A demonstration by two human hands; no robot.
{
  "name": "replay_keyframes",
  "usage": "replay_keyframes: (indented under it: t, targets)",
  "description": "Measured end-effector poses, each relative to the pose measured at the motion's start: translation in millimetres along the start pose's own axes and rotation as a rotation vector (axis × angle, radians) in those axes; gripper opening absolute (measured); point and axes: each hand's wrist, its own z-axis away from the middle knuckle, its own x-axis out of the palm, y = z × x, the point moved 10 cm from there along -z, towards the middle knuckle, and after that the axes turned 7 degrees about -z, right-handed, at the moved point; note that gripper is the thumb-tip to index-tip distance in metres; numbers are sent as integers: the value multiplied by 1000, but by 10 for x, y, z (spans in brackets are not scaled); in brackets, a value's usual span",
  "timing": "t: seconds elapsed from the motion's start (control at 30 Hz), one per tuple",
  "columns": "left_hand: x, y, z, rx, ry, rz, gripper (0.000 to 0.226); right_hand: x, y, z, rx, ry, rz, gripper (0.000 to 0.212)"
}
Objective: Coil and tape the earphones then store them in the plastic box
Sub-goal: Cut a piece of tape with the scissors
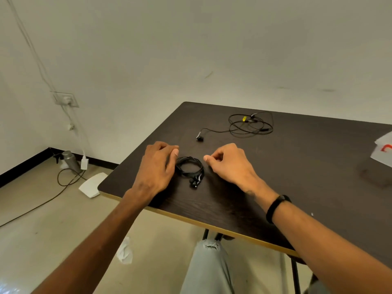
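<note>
A coiled black pair of earphones (189,169) lies flat on the dark table (297,177) near its front left corner, earbuds pointing toward me. My left hand (157,166) sits at the coil's left edge, thumb and curled fingers pinching the cable there. Just right of the coil, and apart from it, my right hand (229,164) has its fingers curled and thumb forward; nothing shows in it. A second, loosely tangled pair of earphones (250,125) with a yellow tag lies farther back.
A white sheet with a red mark (384,152) lies at the table's right edge, with a blurry clear object (375,175) in front of it. On the floor to the left are a cable, a white pad (91,185) and a metal bottle (70,161). My knee is under the front edge.
</note>
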Motion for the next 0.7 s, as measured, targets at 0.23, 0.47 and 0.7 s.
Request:
replay_keyframes:
  t: [0.23,0.47,0.7]
  targets:
    - [-171,814,232,180,198,57,26,-416,320,220,26,24,34,27]
    - [438,1905,424,332,-19,289,17,-1046,651,782,30,29,146,21]
    - [1003,3185,592,450,-234,372,24,-2079,1168,1574,73,188,237,15]
